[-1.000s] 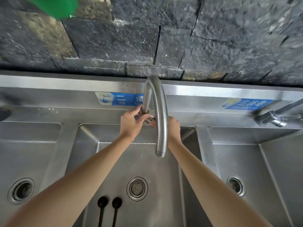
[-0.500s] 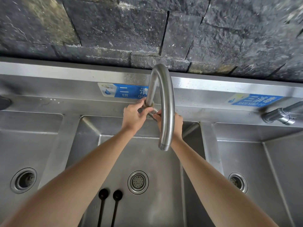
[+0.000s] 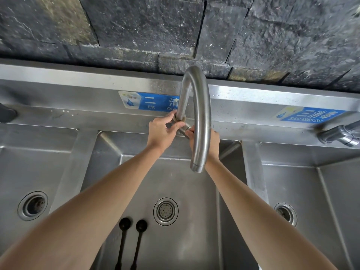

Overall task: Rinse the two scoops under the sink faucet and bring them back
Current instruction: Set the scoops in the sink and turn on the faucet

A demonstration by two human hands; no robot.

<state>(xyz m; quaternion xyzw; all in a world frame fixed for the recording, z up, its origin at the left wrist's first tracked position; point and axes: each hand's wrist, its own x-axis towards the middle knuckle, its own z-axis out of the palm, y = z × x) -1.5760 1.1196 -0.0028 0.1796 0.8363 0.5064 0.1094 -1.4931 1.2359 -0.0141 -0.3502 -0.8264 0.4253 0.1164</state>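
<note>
Both hands are up at the base of the faucet (image 3: 200,117); left hand (image 3: 160,131) has its thumb and fingers curled round the collar where the spout meets the deck, and the right hand (image 3: 211,140) sits mostly behind the spout — looks like its fingertips pinch the short metal handle (image 3: 185,128) sticking out of the base, though the pipe hides most of it, so not 100% sure. No water coming out of the spout mouth that I can see.

Two black scoops (image 3: 132,240) lie side by side on the floor of the middle basin (image 3: 194,191), bowls toward the drain (image 3: 165,211), handles running off the bottom edge; they're near the drain, just left of it, and nobody's touching them — both forearms pass over that basin, the left one above the scoops' side.

Count-wise: three basins in the steel sink, three drains, one in each; two blue labels (image 3: 153,103) on the backsplash, the curved spout cutting across the left one; a second faucet (image 3: 339,134) pokes in at the right edge; dark stone wall (image 3: 175,26) behind it all.
</note>
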